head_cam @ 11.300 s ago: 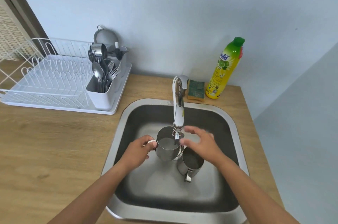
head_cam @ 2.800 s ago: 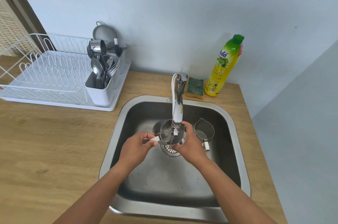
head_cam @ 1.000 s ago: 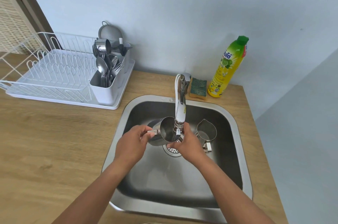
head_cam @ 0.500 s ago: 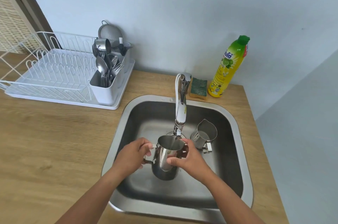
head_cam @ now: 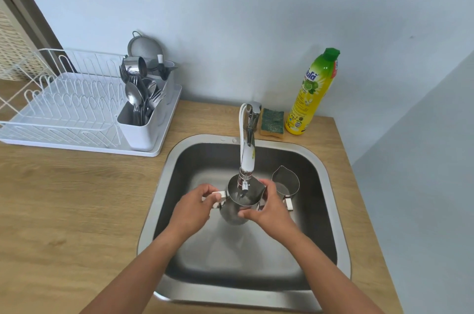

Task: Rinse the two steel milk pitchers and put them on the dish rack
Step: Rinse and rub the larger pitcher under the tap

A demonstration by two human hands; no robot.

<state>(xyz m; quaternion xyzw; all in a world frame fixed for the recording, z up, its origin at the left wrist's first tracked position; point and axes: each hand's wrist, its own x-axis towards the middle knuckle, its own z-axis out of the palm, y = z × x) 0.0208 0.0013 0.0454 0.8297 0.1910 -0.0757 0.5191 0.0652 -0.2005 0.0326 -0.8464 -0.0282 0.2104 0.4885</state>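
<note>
Head view: both hands work over the sink (head_cam: 331, 185). The left hand (head_cam: 195, 208) is closed on the handle of the first pitcher (head_cam: 243, 202), and the right hand (head_cam: 269, 209) is wrapped around its body, thumb and fingers (head_cam: 247, 214) pressed on the steel wall. This pitcher is held upright just under the faucet (head_cam: 247, 157) nozzle, mouth up; whether water is running is hard to tell. The second pitcher (head_cam: 286, 183) stands on the sink floor just beside the right hand, untouched, its spout pointing away. The dish rack (head_cam: 64, 106) sits well apart on the counter (head_cam: 77, 198) to the left, its plate slots free, cutlery in its caddy.

By my judgement the steel is stiff and light when empty, heavier with water in, and slick when wet. The handle looks the safest hold, with the other palm steadying the wall. A wet pitcher could slip on the way to the rack, so tipping it out first seems wise.
</note>
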